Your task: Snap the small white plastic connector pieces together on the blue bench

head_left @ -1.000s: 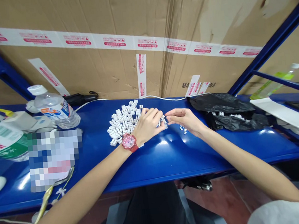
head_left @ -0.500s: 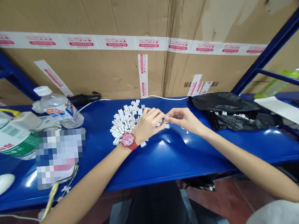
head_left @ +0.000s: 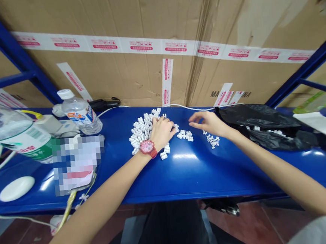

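Note:
A heap of small white plastic parts (head_left: 142, 130) lies on the blue shelf top (head_left: 183, 169). My left hand (head_left: 161, 131), with a pink watch on its wrist, rests on the right edge of the heap with fingers curled into the parts. My right hand (head_left: 208, 123) hovers palm down just right of it, fingers together and stretched toward a small loose group of white parts (head_left: 184, 135). Another small group of white parts (head_left: 213, 140) lies under my right wrist.
A black plastic bag (head_left: 261, 123) with more white parts sits at the right. Two water bottles (head_left: 79, 113) (head_left: 17, 135), a white charger, cables, a white mouse (head_left: 16, 188) and a blurred item crowd the left. Cardboard boxes form a wall behind.
My hands were pinched together over one part; now they have come apart, the left dropping onto the heap and the right drawing slightly right. The view has shifted left and down.

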`<state>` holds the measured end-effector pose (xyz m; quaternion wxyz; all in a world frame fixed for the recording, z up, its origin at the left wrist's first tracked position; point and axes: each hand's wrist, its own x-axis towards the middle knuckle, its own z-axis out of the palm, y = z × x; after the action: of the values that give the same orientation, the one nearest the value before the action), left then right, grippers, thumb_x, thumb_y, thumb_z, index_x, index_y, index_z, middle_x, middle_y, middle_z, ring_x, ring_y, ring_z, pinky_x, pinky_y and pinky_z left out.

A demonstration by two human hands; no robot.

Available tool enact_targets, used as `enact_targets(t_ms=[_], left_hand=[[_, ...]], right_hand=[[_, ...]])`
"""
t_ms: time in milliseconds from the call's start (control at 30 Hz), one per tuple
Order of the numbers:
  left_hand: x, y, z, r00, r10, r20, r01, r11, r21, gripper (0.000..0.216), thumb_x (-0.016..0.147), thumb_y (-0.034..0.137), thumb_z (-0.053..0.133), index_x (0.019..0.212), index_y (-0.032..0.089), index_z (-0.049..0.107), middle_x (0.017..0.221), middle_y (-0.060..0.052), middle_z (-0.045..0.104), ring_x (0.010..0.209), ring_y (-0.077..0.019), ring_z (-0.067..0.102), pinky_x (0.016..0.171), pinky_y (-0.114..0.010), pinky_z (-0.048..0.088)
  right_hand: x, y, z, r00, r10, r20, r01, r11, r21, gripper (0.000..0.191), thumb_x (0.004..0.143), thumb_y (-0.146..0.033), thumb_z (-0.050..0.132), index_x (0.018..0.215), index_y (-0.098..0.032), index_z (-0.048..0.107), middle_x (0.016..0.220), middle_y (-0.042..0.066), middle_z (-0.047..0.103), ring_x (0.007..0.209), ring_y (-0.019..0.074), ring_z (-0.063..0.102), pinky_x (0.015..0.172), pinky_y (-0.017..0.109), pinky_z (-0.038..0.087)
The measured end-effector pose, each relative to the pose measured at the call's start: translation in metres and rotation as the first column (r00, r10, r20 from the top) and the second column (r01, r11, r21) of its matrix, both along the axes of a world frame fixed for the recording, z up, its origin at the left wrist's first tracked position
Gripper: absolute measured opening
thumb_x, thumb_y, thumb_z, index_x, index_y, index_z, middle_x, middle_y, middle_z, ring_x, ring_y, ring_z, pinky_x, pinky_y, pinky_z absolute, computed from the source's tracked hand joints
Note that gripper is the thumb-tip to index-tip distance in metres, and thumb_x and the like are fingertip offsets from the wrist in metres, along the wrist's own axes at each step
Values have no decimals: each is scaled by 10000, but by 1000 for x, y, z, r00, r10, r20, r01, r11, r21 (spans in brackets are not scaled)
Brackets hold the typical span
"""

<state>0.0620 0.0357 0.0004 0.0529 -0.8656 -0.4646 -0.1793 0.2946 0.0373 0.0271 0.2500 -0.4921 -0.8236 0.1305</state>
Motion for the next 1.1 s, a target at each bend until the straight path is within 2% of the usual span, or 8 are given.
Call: enact_targets(t_ms=[200,300,367,500,667,900,1000,1100], left_hand=[[-5,-6,-1,997,-65,-41,66,997,37,220,955,205,511,1042,116,692,1097,-138,725,1101,-311,621,926,-494,394],[-6,-3,0,995,-97,-17,97,994,50,199,944,157,499,1026,130,678,1093,-120,726,1127,-295,620,923,-464,400],[-8,0,2,999,-29,44,25,996,90,177,947,165,505,1015,130,665,1059,-119,727,1075,-297,636,906,-456,407],[-15,8,7,975,58,214,-95,981,167,273,940,269,616,1162,111,601,1089,-132,705,1019,-298,644,852,-417,432],[-14,7,4,943,-234,236,162,944,288,151,982,251,555,1058,150,639,998,-69,725,936,-228,656,837,-371,433],[13,-21,9,906,-422,42,360,817,450,232,1005,237,461,954,149,670,860,-57,729,813,-205,631,779,-374,425],[18,-26,11,887,-459,-45,422,768,481,256,997,209,446,923,151,683,826,-60,721,793,-207,623,759,-377,431],[12,-23,13,905,-424,-48,389,773,502,268,994,197,439,935,135,693,842,-84,721,800,-225,620,761,-397,436]], right_hand=[[-81,85,-1,991,112,71,-113,994,5,264,791,-171,736,1050,-118,727,910,88,751,777,182,664,756,300,492],[-100,98,-6,988,139,67,-138,990,-19,177,743,-58,718,910,-113,746,776,49,731,717,159,650,713,271,473],[-98,96,-6,989,139,54,-138,990,-20,152,747,-33,686,866,-110,740,758,44,728,710,151,651,706,264,474],[-72,71,-2,974,151,-168,-169,981,-99,146,806,-212,699,920,-128,731,839,62,752,750,157,676,667,264,505],[-43,16,5,851,-3,-525,-177,940,-293,302,729,-386,788,890,-137,735,802,69,742,644,132,622,507,243,450],[-23,-53,6,774,-135,-619,-114,931,-346,328,702,-435,818,858,-166,713,723,10,691,568,96,543,562,268,468],[-6,-70,-2,798,-193,-571,-6,945,-327,316,719,-449,785,838,-170,695,739,16,684,590,115,562,581,286,495],[18,-83,-11,861,-262,-435,153,950,-271,298,754,-460,736,814,-171,694,800,50,710,679,158,611,639,316,512]])
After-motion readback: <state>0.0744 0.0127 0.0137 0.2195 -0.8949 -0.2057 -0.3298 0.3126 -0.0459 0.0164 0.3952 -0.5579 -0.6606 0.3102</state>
